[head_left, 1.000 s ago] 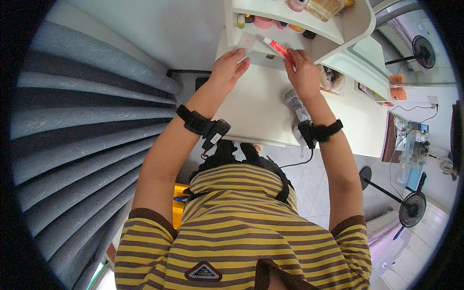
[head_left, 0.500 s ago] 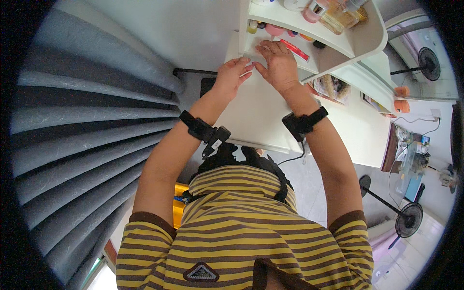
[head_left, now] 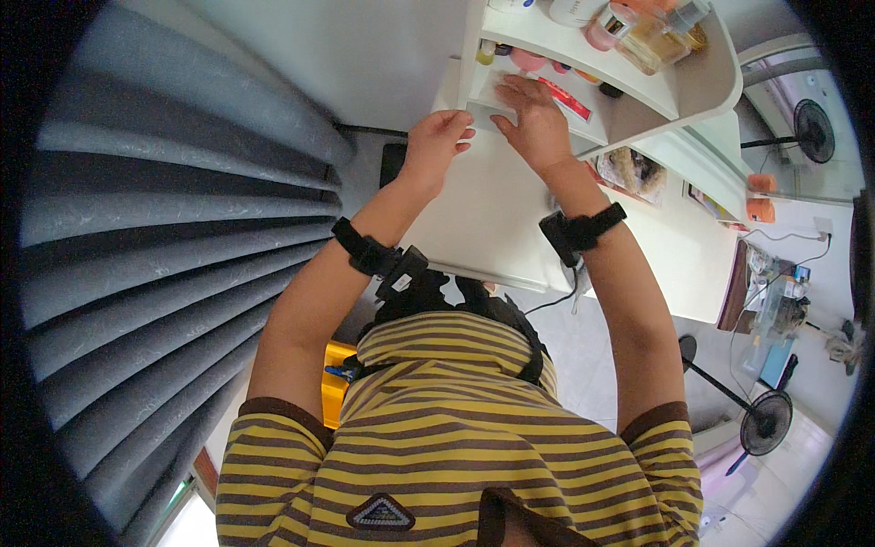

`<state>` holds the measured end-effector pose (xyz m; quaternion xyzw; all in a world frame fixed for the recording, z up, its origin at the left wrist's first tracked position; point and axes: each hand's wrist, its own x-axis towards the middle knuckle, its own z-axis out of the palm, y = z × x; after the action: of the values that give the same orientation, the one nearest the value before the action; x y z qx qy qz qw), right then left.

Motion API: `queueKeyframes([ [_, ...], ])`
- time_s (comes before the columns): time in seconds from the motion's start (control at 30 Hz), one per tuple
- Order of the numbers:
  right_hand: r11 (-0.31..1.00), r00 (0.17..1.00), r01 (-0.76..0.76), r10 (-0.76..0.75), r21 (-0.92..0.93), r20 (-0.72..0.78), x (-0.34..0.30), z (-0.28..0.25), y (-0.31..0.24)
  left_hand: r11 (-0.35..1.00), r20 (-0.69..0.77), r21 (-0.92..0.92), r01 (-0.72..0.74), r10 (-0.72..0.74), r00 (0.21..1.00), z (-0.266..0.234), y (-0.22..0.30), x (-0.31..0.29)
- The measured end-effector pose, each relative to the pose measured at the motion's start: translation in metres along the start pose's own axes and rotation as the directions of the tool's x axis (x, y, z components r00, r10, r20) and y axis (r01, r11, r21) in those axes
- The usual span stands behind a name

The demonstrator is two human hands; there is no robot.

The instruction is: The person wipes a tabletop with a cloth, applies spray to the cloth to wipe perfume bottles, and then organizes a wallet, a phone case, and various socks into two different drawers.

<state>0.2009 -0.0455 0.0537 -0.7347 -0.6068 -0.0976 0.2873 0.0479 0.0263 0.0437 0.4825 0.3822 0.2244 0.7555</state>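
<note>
Yellow-and-brown striped short-sleeved shirt [head_left: 428,401]: nearest, fills lower mid; dark triangular badge [head_left: 381,512] on its front.
Yellow plastic bin [head_left: 335,394]: just L of the waist, partly hidden.
Black wrist straps [head_left: 363,253]: one per forearm, ea. w/ a small black box; thin black cable [head_left: 558,302] hangs nr the R one.
Smooth white bench [head_left: 492,223]: under both forearms' far ends, beyond the waist.
L hand [head_left: 437,150]: above bench, nr its far L part; fingers curled, thumb close to them; can't tell if they pinch sth, tips too small & soft here.
R hand [head_left: 538,128]: palm down, fingers & thumb spread, nothing gripped; fingertips over lower shelf.
Slim red-and-white tube [head_left: 567,98]: on lower shelf, slanted, just R of R hand's fingers, not held.
White curved-edge shelf unit [head_left: 638,88]: at bench's far side; lower level also has a round pink jar [head_left: 526,60], upper has a clear bottle w/ yellowish liquid [head_left: 652,47].
Grey pleated fabric curtain [head_left: 182,260]: whole L side, folds running toward bench.
Black pedestal fan [head_left: 766,421]: far R, well apart from bench.
</note>
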Motion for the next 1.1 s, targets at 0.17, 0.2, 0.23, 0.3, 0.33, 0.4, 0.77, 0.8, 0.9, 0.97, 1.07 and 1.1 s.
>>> queueKeyframes([
  [0.17,0.999,0.998,-0.047,0.048,-0.021,0.038,0.001,0.012,0.009,0.999,-0.004,-0.030,0.041,-0.041,0.999,-0.005,-0.005,-0.003],
  [0.2,0.997,0.997,-0.074,0.074,0.034,0.009,-0.001,0.012,0.009,0.999,-0.008,-0.030,0.041,-0.041,0.999,-0.006,-0.005,-0.004],
  [0.23,0.991,0.995,-0.098,0.100,0.088,-0.018,-0.002,0.011,0.010,0.999,-0.011,-0.032,0.039,-0.039,0.999,-0.007,-0.005,-0.005],
  [0.3,0.965,0.981,-0.164,0.181,0.205,-0.071,-0.005,0.011,0.010,0.999,-0.007,-0.017,0.031,-0.031,1.000,-0.007,-0.004,-0.006],
  [0.33,0.920,0.956,-0.221,0.269,0.324,-0.114,-0.005,0.009,0.007,1.000,-0.003,0.001,0.024,-0.024,1.000,-0.009,-0.004,-0.007],
  [0.4,0.802,0.901,-0.364,0.433,0.474,-0.041,-0.007,0.001,0.001,1.000,0.008,0.014,0.008,-0.008,1.000,-0.011,-0.002,-0.008],
  [0.77,-0.120,0.509,-0.636,0.678,0.762,0.531,-0.032,-0.053,-0.027,0.988,0.272,-0.151,-0.036,0.076,0.959,0.005,0.022,-0.019],
  [0.8,-0.149,0.502,-0.639,0.663,0.755,0.555,-0.035,-0.057,-0.028,0.988,0.310,-0.155,0.009,0.040,0.950,0.007,0.022,-0.021],
  [0.9,-0.214,0.519,-0.621,0.609,0.754,0.600,-0.047,-0.068,-0.030,0.991,0.361,-0.119,0.054,-0.008,0.933,0.013,0.022,-0.024],
  [0.97,-0.247,0.543,-0.599,0.573,0.762,0.613,-0.053,-0.075,-0.027,0.995,0.379,-0.081,0.053,-0.019,0.925,0.017,0.022,-0.027],
  [1.07,-0.240,0.598,-0.591,0.510,0.770,0.618,-0.061,-0.084,-0.024,0.999,0.393,-0.041,0.012,0.005,0.919,0.024,0.019,-0.031],
  [1.1,-0.152,0.613,-0.619,0.520,0.771,0.595,-0.062,-0.089,-0.024,1.000,0.391,-0.017,-0.011,0.017,0.920,0.025,0.019,-0.033],
])
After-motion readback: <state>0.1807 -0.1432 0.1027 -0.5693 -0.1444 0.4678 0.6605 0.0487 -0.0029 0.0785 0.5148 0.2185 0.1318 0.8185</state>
